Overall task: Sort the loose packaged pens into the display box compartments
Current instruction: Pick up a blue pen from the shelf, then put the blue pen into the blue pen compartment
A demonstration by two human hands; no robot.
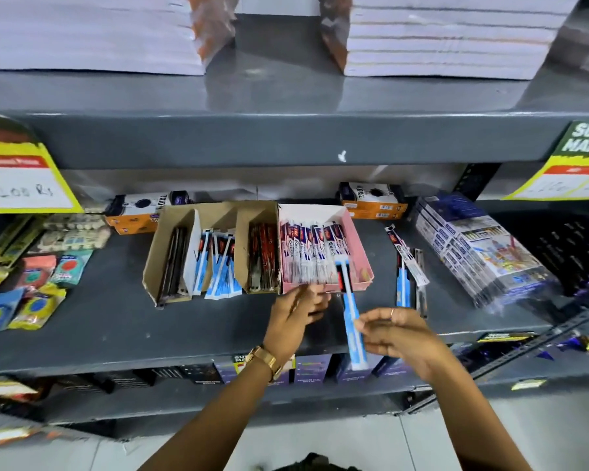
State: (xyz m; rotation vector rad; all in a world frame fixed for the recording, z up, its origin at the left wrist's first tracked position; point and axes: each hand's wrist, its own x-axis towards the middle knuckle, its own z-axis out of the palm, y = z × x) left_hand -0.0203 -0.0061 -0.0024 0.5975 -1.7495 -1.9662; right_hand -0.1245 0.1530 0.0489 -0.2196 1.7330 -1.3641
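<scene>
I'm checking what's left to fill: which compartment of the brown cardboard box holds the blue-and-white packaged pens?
The middle compartment of the brown box. The left one holds dark pens and the right one holds red-and-black ones.

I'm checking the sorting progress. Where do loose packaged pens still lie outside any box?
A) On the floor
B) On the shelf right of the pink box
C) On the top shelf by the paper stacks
B: a few loose packaged pens lie on the grey shelf, right of the pink box.
</scene>
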